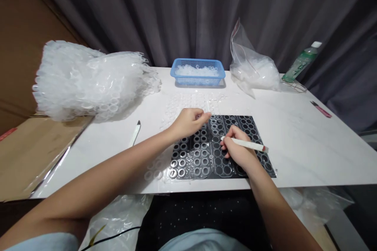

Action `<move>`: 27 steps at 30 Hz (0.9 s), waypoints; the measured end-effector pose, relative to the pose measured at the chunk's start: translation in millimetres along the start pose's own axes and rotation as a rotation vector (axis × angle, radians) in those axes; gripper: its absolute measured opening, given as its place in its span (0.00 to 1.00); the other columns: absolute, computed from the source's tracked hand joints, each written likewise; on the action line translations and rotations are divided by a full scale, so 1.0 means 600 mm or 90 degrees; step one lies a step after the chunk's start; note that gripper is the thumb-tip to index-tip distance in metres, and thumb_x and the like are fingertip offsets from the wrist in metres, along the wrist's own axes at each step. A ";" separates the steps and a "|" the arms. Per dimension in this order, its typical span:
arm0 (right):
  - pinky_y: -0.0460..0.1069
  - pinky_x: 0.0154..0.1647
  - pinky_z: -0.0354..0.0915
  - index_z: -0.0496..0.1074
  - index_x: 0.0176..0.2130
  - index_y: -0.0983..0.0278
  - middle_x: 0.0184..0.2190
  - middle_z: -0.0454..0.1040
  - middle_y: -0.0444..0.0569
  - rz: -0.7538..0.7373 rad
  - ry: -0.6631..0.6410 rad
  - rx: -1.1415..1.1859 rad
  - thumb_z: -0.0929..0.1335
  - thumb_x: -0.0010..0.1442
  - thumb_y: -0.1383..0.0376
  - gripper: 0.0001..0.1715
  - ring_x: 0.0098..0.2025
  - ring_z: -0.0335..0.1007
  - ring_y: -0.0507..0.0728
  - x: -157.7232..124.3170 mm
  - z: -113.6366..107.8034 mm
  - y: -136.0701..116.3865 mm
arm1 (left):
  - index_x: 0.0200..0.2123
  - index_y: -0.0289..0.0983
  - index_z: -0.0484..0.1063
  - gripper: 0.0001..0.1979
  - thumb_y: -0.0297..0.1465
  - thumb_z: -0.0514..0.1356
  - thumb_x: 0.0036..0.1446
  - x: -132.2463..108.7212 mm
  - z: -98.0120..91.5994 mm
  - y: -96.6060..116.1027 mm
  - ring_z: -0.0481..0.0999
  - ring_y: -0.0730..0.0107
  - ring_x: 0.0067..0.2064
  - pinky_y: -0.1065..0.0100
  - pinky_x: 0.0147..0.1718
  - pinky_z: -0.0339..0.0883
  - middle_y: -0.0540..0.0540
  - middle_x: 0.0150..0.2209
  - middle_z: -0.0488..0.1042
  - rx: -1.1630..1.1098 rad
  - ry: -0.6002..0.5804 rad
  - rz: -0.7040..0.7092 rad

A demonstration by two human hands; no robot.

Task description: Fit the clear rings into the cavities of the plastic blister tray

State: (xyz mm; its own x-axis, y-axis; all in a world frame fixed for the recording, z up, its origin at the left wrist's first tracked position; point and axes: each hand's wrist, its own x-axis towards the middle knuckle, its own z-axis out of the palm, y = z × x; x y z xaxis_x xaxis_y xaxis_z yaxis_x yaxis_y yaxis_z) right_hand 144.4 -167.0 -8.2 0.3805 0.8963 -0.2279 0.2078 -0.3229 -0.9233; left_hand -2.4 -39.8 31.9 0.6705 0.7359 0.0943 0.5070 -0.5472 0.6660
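My right hand (pixel 237 147) is closed around a slim white pen-like tool (pixel 250 144) with a reddish rear end. The tool's front end points left, over a black sheet (pixel 266 166) carrying rows of clear plastic rings (pixel 203 161). Further left, my left hand (pixel 191 121) hovers at or just above the sheet's upper left part, fingers curled and thumb pointing right. Whatever may be between those fingers is too small or hidden to make out. More transparent ring sheeting (pixel 176 106) lies flat on the table beyond and beside the left hand.
A large bundle of clear plastic (pixel 88 82) stands on the left. At the back are a blue basket (pixel 198 80) of small clear pieces, a zip bag (pixel 256 72) and a tilted green bottle (pixel 302 62). A white dark-tipped blade (pixel 135 133) and a pink-handled tool (pixel 321 109) lie on the table (pixel 318 145).
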 end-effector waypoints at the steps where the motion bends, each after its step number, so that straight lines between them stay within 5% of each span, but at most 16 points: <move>1: 0.44 0.18 0.63 0.59 0.26 0.60 0.24 0.71 0.42 0.008 0.004 0.017 0.61 0.49 0.65 0.02 0.25 0.69 0.53 0.005 0.001 0.000 | 0.20 0.35 0.65 0.20 0.41 0.51 0.60 0.001 0.001 -0.001 0.64 0.75 0.23 0.70 0.24 0.54 0.51 0.18 0.65 0.018 -0.006 0.017; 6: 0.46 0.19 0.67 0.60 0.27 0.61 0.24 0.71 0.43 0.019 0.003 0.052 0.62 0.47 0.65 0.03 0.26 0.71 0.54 0.020 0.006 0.005 | 0.31 0.37 0.70 0.11 0.35 0.52 0.61 0.001 0.021 -0.006 0.66 0.75 0.24 0.71 0.26 0.54 0.52 0.21 0.68 0.097 -0.086 0.136; 10: 0.46 0.19 0.67 0.60 0.26 0.61 0.24 0.72 0.43 0.019 -0.001 0.056 0.62 0.47 0.64 0.03 0.25 0.70 0.53 0.020 0.006 0.007 | 0.28 0.37 0.73 0.11 0.33 0.54 0.59 0.003 0.033 -0.007 0.68 0.73 0.25 0.70 0.26 0.55 0.50 0.22 0.70 0.160 -0.174 0.205; 20: 0.46 0.18 0.66 0.58 0.25 0.60 0.24 0.69 0.43 0.014 -0.010 -0.015 0.62 0.47 0.63 0.04 0.24 0.67 0.54 0.016 0.003 -0.004 | 0.32 0.35 0.68 0.09 0.30 0.49 0.60 0.010 0.041 0.006 0.66 0.71 0.24 0.69 0.24 0.54 0.46 0.25 0.71 0.275 -0.214 0.190; 27: 0.44 0.17 0.66 0.59 0.27 0.60 0.24 0.71 0.42 -0.007 -0.009 0.052 0.62 0.47 0.64 0.03 0.25 0.70 0.53 0.030 0.002 -0.011 | 0.29 0.36 0.62 0.15 0.36 0.45 0.63 0.043 -0.017 0.012 0.66 0.74 0.24 0.70 0.27 0.59 0.50 0.24 0.69 -0.071 -0.043 0.029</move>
State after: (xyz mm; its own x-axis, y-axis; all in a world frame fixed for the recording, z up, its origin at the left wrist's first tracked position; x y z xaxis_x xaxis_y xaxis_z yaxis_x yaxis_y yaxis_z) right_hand 148.8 -148.7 -6.8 0.3661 0.9038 -0.2218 0.1371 -0.2881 -0.9477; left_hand 12.7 -20.7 46.8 0.7287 0.6803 0.0784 0.4145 -0.5293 0.7403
